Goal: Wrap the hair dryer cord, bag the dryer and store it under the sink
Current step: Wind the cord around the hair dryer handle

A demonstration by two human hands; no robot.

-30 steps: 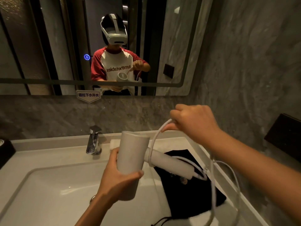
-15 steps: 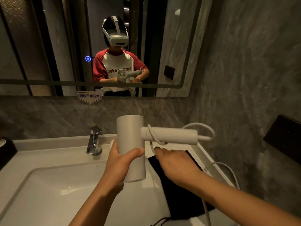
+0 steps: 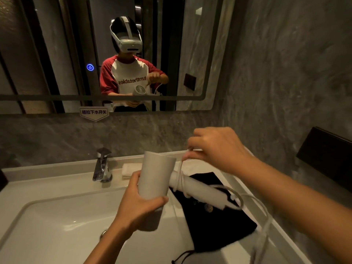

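Here, one hair dryer [image 3: 155, 180] clasped in left hand [image 3: 140, 208], right hand [image 3: 217, 149] pinching one cord [image 3: 180, 175], one black bag [image 3: 215, 223] on worktop [image 3: 57, 181]

A small white pointed sign [image 3: 94, 113] is stuck at the lower edge of the mirror [image 3: 57, 54], above the faucet; it carries the dark Chinese characters "提拉下水开关". In the mirror, the reflected person's white shirt with red sleeves [image 3: 131, 77] bears red lettering across the chest, seen reversed, which reads "turnthetables". A round blue lit icon [image 3: 90, 67] glows on the mirror glass; its symbol is too small to read. The black pouch [image 3: 215, 221] shows a small gold round mark, unreadable.
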